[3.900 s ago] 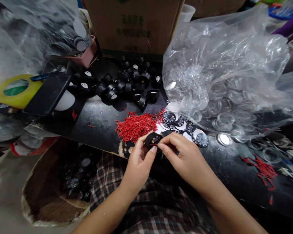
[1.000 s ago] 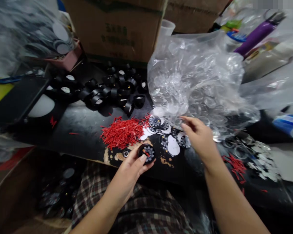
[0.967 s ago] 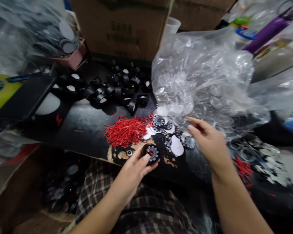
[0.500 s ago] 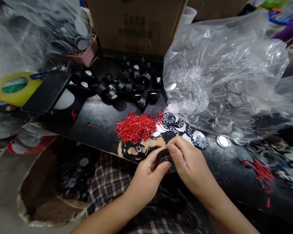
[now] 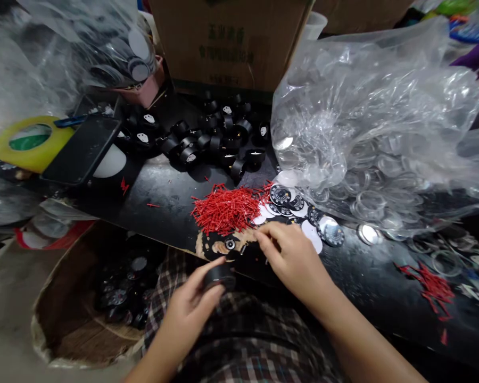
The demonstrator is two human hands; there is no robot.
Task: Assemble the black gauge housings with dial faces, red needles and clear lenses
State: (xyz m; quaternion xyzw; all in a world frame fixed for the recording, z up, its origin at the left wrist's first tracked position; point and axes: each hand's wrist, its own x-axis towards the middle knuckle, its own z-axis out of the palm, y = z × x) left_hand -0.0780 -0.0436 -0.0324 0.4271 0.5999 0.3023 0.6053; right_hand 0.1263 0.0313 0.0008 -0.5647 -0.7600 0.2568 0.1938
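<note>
A round black case [image 5: 219, 277] is gripped between the thumb and fingers of my left hand [image 5: 189, 300], above my lap at the bench's front edge. My right hand [image 5: 293, 258] is apart from it, over the bench edge, with fingers curled and tips close together; whether anything small is in them I cannot make out. Just beyond it lie a pile of thin red pointers [image 5: 227, 208] and several printed black dial discs [image 5: 280, 195], some showing white backs. A small metal ring [image 5: 230, 244] sits on a worn patch of the bench.
Several black cases [image 5: 223, 138] are grouped at the back before a cardboard box [image 5: 231, 48]. A plastic bag of clear round covers [image 5: 367, 175] fills the right. Yellow tape [image 5: 8, 146] and a phone [image 5: 82, 151] lie left. Below stands a basket [image 5: 38, 319] of dark parts.
My hands have come apart. The left has moved left and down with the black case; the right has let go of it and shifted slightly left beside the worn patch.
</note>
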